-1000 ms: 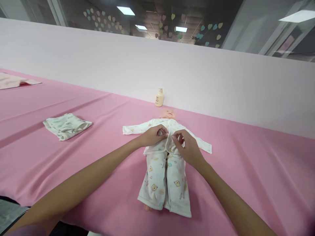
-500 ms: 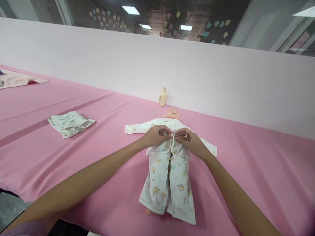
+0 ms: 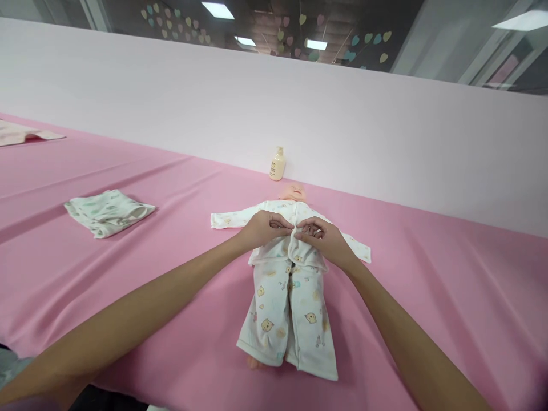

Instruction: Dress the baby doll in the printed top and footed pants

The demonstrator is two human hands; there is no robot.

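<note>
A baby doll (image 3: 295,192) lies on its back, dressed in a white baby jacket (image 3: 274,251) and matching trousers (image 3: 268,308) printed with small bears. My left hand (image 3: 266,227) pinches the jacket's front edge at mid-chest. From the other side my right hand (image 3: 323,237) pinches the opposite front edge, its fingertips almost meeting the left ones. Below the hands the jacket's rounded lower edges overlap slightly. Whatever fastener may be between the fingertips is hidden. One doll foot (image 3: 254,362) peeks out from the left trouser leg.
A cream pump bottle (image 3: 277,164) stands behind the doll's head, by the white wall (image 3: 385,137). To the left lies a folded white-and-green cloth (image 3: 110,211). A pale pink cloth (image 3: 25,134) is at the far left. The pink sheet (image 3: 180,319) has loose wrinkles.
Both hands keep their pinch on the jacket front, and the two edges are now closer together. The whole view has shifted slightly, so everything sits a little further left and higher.
</note>
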